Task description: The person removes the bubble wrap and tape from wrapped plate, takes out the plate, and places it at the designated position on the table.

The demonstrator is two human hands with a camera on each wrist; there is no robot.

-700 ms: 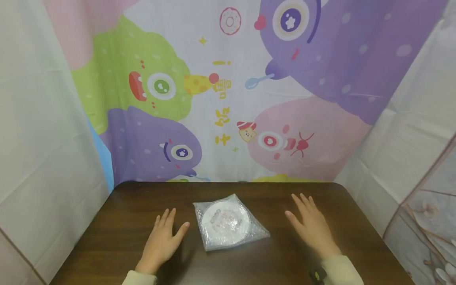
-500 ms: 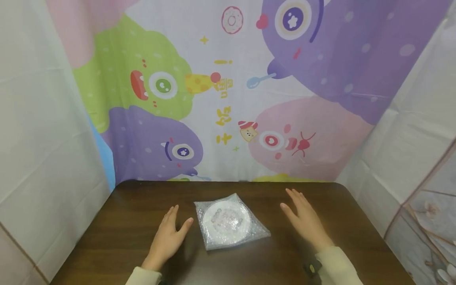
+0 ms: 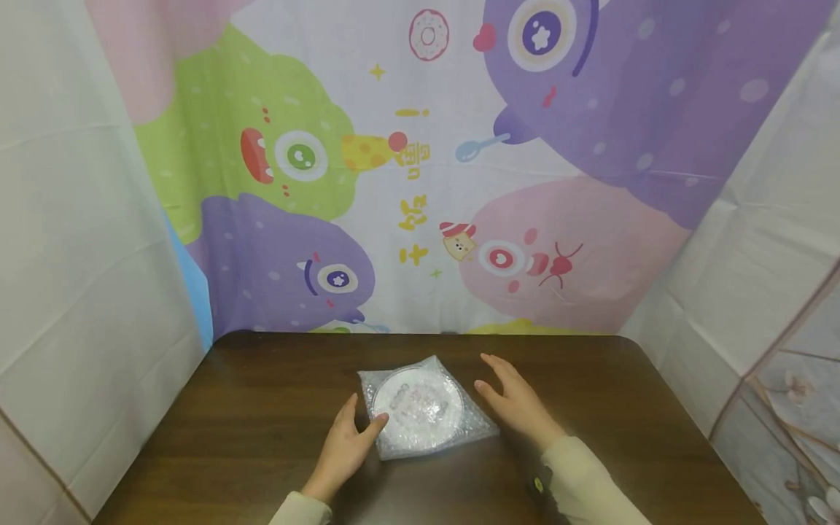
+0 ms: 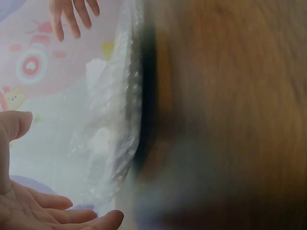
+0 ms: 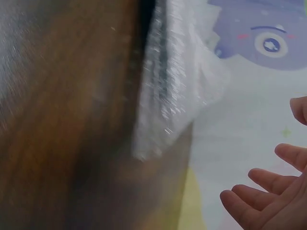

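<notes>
A round white plate [image 3: 416, 408] with a faint print in its middle lies flat on the table inside clear bubble wrap [image 3: 475, 423]. At its left edge is my left hand [image 3: 345, 446], thumb and fingers spread apart. The thumb overlaps the wrap in the head view; in the left wrist view the hand [image 4: 43, 208] appears clear of the bubble wrap [image 4: 115, 115]. My right hand [image 3: 520, 405] hovers to the right of the package, fingers extended, holding nothing. A gap separates this hand [image 5: 271, 196] from the bubble wrap [image 5: 168, 96] in the right wrist view.
The dark brown wooden table [image 3: 230, 408] has rounded far corners. A curtain [image 3: 420, 292] with cartoon monsters hangs right behind its far edge. Pale panels [image 3: 85, 255] stand on the left and right sides.
Both hands have moved inward toward the wrapped plate, the left one rightward and the right one leftward. The plate stays in its place on the table.
</notes>
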